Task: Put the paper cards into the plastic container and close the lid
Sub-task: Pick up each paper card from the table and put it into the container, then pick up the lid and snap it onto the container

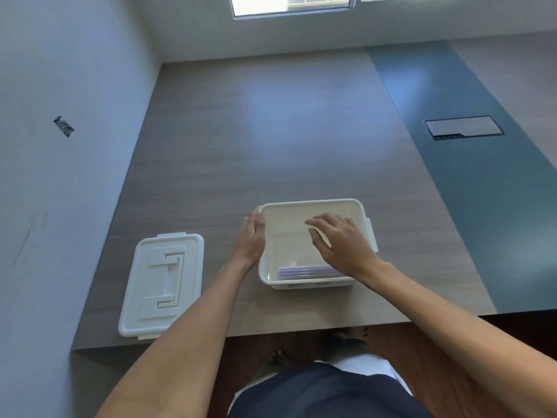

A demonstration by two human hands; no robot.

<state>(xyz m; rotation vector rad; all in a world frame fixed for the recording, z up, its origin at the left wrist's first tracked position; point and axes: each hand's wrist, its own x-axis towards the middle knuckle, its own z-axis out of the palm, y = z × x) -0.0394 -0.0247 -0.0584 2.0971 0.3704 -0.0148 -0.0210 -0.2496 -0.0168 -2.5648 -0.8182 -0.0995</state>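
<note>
Bracing the container (313, 203) at frame centre, the left hand (252, 236) lies flat and unclenched against its left wall, grasping nothing. The right hand (342, 241) hovers over the interior, fingers spread and loose, holding nothing. The cards (304, 271) lie inside against the near wall; whether all are in cannot be told. Cards are judged light, thin and flexible, best handled by their edges. The container appears to be light, rigid plastic, likely to slide on a smooth top. The lid (164, 282), at lower left and well apart, is judged stiff; take it by its long edges. The table (271, 131) is smooth wood-grain with a blue strip at right. Plain walls and a window occupy the upper frame.
</note>
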